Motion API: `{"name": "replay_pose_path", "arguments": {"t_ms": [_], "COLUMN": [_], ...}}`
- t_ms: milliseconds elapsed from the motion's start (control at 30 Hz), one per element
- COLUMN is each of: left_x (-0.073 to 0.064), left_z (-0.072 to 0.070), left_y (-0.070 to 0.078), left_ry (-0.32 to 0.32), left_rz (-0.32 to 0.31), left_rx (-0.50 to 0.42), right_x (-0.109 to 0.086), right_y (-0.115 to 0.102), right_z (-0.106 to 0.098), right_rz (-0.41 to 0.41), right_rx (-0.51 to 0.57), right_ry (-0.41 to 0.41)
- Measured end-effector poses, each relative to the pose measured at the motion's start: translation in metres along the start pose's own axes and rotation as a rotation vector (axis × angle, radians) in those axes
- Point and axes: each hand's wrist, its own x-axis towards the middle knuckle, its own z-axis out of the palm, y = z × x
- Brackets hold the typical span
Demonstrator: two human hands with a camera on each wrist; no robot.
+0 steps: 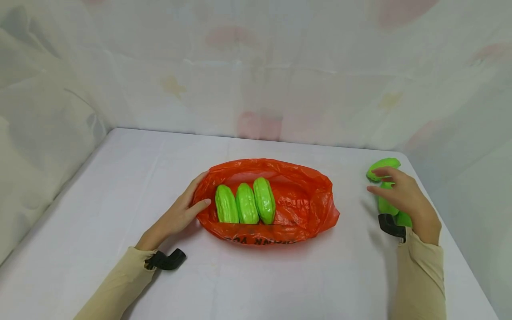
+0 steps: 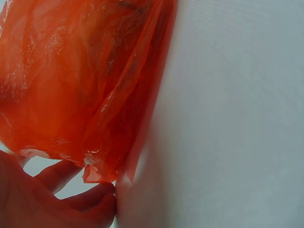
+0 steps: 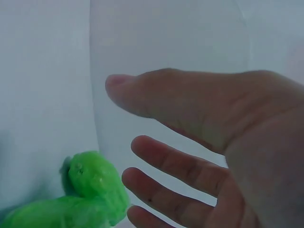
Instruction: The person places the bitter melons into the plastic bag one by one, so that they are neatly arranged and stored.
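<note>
Head view: pale patterned cloth point(image 1: 288, 84) hangs behind and beside a white table point(image 1: 280, 284).
Red bag point(image 1: 326, 204): on the table between the hands, mouth upward, longer from left to right, dark lettering along its near edge.
Left hand point(image 1: 176, 215): holds the bag's left end, thumb over the rim, fingers against the outside; how firmly it pinches, I cannot tell.
Right hand point(image 1: 406, 195): spread, thumb well apart from the fingers, nothing in it; it hangs over the table's right side.
Bagged gourds: left point(image 1: 226, 204), middle point(image 1: 246, 203) and right point(image 1: 264, 201) sit side by side in the bag's left half, long axes running near to far.
Loose gourds: far one point(image 1: 384, 163), just past the fingers, long axis slanting from near left to far right; middle one point(image 1: 386, 204), partly under the hand, lengthwise roughly near to far; near one point(image 1: 404, 220), mostly hidden by the wrist.
Right hand to loose gourds: clearly the nearer hand; a grasp likely turns on lowering it onto the middle one or going forward to the far one. Whether fingertips touch either, I cannot tell.
</note>
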Motion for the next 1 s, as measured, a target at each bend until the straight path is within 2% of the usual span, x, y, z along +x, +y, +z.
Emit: {"name": "replay_pose_path", "arguments": {"t_ms": [300,633,767,900,1000], "left_x": [0.000,0.001,0.001,0.001,0.001], "left_z": [0.000,-0.001,-0.001,0.000,0.000], "left_y": [0.002,0.002,0.002,0.002,0.002], "left_ry": [-0.004,-0.008,-0.008,-0.009,-0.010], "left_rz": [0.008,0.009,0.008,0.010,0.011], "left_rx": [-0.010,-0.021,-0.019,-0.023,-0.021], "right_x": [0.001,-0.001,0.000,-0.002,-0.002], "right_y": [0.023,0.039,0.043,0.046,0.047], "right_z": [-0.001,-0.003,-0.003,-0.003,-0.004], "right_rz": [-0.006,0.004,0.000,0.039,0.091], "right_rx": [-0.009,-0.041,-0.044,-0.048,-0.063], "right_ry": [0.022,0.015,0.039,0.057,0.032]}}
